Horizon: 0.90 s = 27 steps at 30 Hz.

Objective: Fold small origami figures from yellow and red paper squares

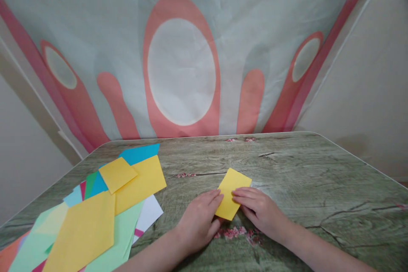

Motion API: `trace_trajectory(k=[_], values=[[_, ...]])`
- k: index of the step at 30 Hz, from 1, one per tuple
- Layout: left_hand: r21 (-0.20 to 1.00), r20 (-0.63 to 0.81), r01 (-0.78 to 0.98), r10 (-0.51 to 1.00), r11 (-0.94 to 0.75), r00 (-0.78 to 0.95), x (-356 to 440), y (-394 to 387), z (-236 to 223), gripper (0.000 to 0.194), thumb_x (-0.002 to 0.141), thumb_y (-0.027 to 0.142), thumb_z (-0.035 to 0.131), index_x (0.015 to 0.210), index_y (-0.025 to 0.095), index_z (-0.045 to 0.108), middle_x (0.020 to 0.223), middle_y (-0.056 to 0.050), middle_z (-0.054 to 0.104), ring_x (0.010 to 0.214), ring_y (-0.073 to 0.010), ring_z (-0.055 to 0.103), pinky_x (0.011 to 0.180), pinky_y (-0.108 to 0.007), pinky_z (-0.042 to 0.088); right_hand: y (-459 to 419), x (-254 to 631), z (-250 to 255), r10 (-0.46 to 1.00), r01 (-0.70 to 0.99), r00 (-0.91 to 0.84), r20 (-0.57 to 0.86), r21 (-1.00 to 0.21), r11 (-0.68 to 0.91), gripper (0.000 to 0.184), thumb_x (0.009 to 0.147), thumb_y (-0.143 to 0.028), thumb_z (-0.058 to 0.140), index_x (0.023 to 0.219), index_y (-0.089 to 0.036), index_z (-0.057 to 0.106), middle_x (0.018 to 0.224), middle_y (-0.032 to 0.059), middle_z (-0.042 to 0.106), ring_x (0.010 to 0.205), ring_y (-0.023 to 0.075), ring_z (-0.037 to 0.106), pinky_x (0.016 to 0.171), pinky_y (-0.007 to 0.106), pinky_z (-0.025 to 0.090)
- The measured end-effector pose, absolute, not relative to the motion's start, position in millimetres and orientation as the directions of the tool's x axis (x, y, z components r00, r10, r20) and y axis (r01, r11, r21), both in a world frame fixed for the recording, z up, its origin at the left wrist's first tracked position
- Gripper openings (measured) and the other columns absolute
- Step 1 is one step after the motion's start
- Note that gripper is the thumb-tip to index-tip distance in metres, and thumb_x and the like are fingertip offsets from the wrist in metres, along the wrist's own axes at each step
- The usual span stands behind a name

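A small yellow piece of paper (230,193), apparently folded, sits tilted between my two hands over the middle of the table. My left hand (200,216) grips its lower left edge, fingers bunched on top and the thumb near the bottom corner. On the other side, the fingers of my right hand (259,210) are closed over its right edge, fingertips pressing on the face. The right thumb is partly hidden under the hand. To the left lies a spread of coloured paper sheets, topped by a large yellow sheet (84,231) and a smaller yellow square (117,174).
The table (318,178) has a wood-grain top with printed pink blossoms. Blue paper (140,152), pale green paper (119,233) and white paper (151,212) stick out from the pile. A grey-white hanging sheet (124,17) with pink shapes stands behind the far edge.
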<state>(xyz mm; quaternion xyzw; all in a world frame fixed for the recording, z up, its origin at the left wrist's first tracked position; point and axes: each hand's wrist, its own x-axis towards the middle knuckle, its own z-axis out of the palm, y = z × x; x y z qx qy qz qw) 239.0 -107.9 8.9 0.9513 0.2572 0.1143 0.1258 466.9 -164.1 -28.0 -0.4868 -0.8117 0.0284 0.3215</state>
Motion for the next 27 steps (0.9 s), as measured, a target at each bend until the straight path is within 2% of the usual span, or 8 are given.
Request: trace_trajectory(k=[3, 6, 10, 13, 20, 27], values=[[0.348, 0.220, 0.458, 0.546, -0.818, 0.808, 235.6, -108.0, 10.6, 0.056, 0.076, 0.033, 0.062, 0.126, 0.017, 0.043, 0.129, -0.010, 0.050, 0.118, -0.0236, 0.046, 0.101, -0.039, 0.038, -165.0, 465.8, -28.4, 0.821, 0.783, -0.322, 0.472, -0.355, 0.511, 0.031, 0.084, -0.010, 0.048, 0.110, -0.021, 0.062, 0.113, 0.0063, 0.064, 0.105, 0.0192, 0.057, 0.092, 0.038, 0.046], [0.332, 0.271, 0.437, 0.528, -0.836, 0.805, 236.4, -109.9, 15.7, 0.049, 0.073, 0.032, 0.066, 0.117, 0.020, 0.051, 0.119, -0.009, 0.056, 0.109, -0.0243, 0.051, 0.094, -0.039, 0.043, -165.8, 465.1, -27.3, 0.830, 0.794, -0.314, 0.462, -0.351, 0.496, 0.030, 0.084, -0.010, 0.049, 0.108, -0.021, 0.063, 0.113, 0.0060, 0.063, 0.105, 0.0197, 0.057, 0.091, 0.038, 0.046], [0.265, 0.260, 0.363, 0.429, -0.893, 0.865, 239.4, -116.2, 19.3, 0.021, 0.085, 0.025, 0.049, 0.104, 0.021, 0.057, 0.098, -0.007, 0.065, 0.089, -0.0191, 0.060, 0.080, -0.032, 0.049, -166.7, 464.4, -26.5, 0.828, 0.798, -0.300, 0.473, -0.351, 0.490, 0.030, 0.084, -0.010, 0.049, 0.107, -0.022, 0.063, 0.112, 0.0057, 0.064, 0.103, 0.0198, 0.057, 0.090, 0.038, 0.046], [0.221, 0.251, 0.354, 0.404, -0.909, 0.880, 240.2, -118.6, 16.8, 0.022, 0.088, 0.017, 0.040, 0.100, 0.019, 0.058, 0.091, -0.006, 0.067, 0.082, -0.0163, 0.063, 0.075, -0.028, 0.051, -167.6, 463.9, -24.6, 0.827, 0.791, -0.300, 0.476, -0.360, 0.495, 0.028, 0.083, -0.011, 0.050, 0.106, -0.022, 0.063, 0.111, 0.0062, 0.064, 0.102, 0.0203, 0.057, 0.089, 0.039, 0.046], [0.191, 0.218, 0.373, 0.409, -0.908, 0.886, 239.3, -116.7, 11.7, 0.021, 0.087, 0.017, 0.042, 0.101, 0.018, 0.058, 0.103, -0.005, 0.066, 0.089, -0.0189, 0.064, 0.078, -0.033, 0.053, -170.6, 458.4, -19.7, 0.826, 0.747, -0.349, 0.442, -0.401, 0.530, 0.027, 0.082, -0.014, 0.055, 0.106, -0.022, 0.062, 0.107, 0.0066, 0.064, 0.100, 0.0199, 0.056, 0.086, 0.037, 0.046], [0.244, 0.195, 0.388, 0.437, -0.889, 0.878, 238.4, -115.8, 10.9, 0.023, 0.088, 0.018, 0.039, 0.100, 0.018, 0.058, 0.107, -0.005, 0.065, 0.094, -0.0182, 0.063, 0.082, -0.032, 0.052, -172.4, 454.8, -17.3, 0.800, 0.722, -0.396, 0.451, -0.385, 0.575, 0.022, 0.085, -0.015, 0.053, 0.103, -0.022, 0.064, 0.102, 0.0057, 0.065, 0.096, 0.0178, 0.058, 0.083, 0.034, 0.046]])
